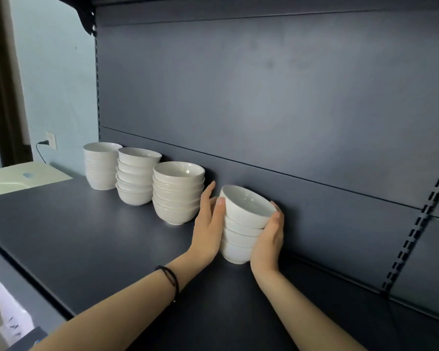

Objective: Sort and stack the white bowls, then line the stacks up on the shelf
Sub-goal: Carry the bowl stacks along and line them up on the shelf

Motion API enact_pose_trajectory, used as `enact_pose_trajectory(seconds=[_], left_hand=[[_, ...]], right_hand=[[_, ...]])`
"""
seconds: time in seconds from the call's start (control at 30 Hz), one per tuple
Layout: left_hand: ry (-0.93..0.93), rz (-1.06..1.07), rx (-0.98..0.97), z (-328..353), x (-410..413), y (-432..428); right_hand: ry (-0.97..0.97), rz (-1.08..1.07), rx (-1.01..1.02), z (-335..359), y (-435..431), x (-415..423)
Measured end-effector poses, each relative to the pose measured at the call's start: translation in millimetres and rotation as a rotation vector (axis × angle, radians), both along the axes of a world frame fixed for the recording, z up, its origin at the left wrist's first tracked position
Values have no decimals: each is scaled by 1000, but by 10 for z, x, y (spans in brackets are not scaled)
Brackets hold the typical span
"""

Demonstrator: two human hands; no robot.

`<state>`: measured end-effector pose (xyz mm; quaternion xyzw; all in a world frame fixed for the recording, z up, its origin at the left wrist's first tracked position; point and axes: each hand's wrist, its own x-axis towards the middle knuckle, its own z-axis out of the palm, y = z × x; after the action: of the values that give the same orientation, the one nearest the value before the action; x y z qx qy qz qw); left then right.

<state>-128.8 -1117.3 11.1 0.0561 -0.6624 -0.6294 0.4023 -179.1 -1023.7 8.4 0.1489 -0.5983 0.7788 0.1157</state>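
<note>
Fingers (211,191) of left hand (208,224) and right hand (268,239) clamp tilted bowl stack (241,231).
Neighbouring stack (178,193) just left of fingers; two-sided grip likely steadies the lean.

Pale blue wall (58,79), socket (51,140), perhaps curtain (0,84)
</note>
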Motion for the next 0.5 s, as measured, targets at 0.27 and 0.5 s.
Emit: enact_pose_trajectory(seconds=[0.27,0.5], left_hand=[[53,-82,-259,-83,11,-209],[66,-173,-250,-125,37,-399]], right_hand=[[107,-112,139,-24,-194,117],[283,65,274,-180,-88,118]])
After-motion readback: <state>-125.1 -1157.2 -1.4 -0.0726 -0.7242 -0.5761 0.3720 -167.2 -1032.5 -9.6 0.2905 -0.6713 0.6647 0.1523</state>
